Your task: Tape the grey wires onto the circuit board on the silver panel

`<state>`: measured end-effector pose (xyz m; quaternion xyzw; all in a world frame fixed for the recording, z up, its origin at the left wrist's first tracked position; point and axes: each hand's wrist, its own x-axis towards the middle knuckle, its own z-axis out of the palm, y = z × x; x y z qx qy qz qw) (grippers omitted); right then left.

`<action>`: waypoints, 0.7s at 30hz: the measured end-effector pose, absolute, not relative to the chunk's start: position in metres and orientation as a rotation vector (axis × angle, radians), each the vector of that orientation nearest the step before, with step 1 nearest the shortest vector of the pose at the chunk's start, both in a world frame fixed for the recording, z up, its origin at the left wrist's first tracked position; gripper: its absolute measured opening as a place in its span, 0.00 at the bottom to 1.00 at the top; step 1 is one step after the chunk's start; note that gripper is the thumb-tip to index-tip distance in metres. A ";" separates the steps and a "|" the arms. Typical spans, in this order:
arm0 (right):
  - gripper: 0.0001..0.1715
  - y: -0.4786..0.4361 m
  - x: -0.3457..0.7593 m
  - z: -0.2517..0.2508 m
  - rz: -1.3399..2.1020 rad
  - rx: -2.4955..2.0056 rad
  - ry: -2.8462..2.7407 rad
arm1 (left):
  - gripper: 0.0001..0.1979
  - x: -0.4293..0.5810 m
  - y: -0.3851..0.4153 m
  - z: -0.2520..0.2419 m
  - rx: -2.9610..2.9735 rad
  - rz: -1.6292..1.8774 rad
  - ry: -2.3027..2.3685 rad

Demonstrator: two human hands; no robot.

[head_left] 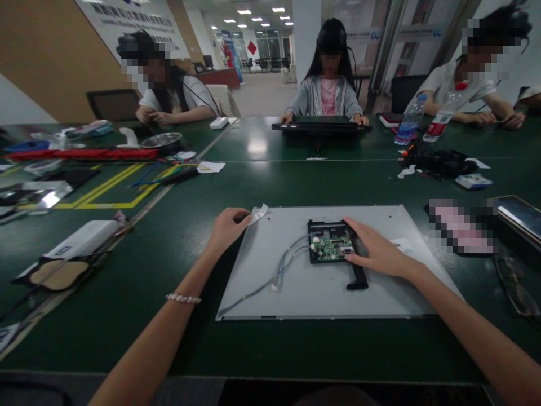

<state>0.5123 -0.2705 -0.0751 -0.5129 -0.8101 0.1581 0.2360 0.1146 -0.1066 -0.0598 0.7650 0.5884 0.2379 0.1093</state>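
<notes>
1. Left grip [230, 225] is pinching a white strip [258, 214] at the panel's upper-left corner; hard pulling could be tearing it.
2. Right grip [380, 248] is resting spread on the black-framed board [327, 247], right of frame centre; sliding could be straining cables [278, 272] over the panel [253, 254].

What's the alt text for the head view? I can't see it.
The right hand touches a black-framed circuit board on a pale panel; the left hand holds a white strip at the panel's far left corner. Gray cables trail from the board across the panel's left side. Other people sit around the green table.
</notes>
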 end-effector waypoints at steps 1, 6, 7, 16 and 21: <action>0.51 -0.270 0.512 -0.075 0.434 -1.407 -2.223 | 0.18 0.115 -0.105 -0.061 2.264 0.693 1.721; 0.50 -0.271 0.511 -0.074 0.425 -1.398 -2.229 | 0.17 0.116 -0.104 -0.064 2.155 0.716 1.681; 0.50 -0.271 0.511 -0.073 0.424 -1.401 -2.230 | 0.16 0.116 -0.105 -0.063 2.116 0.732 1.677; 0.51 -0.270 0.512 -0.075 0.408 -1.418 -2.233 | 0.14 0.120 -0.111 -0.057 2.085 0.763 1.730; 0.51 -0.271 0.513 -0.076 0.412 -1.410 -2.223 | 0.18 0.108 -0.104 -0.058 2.262 0.789 1.629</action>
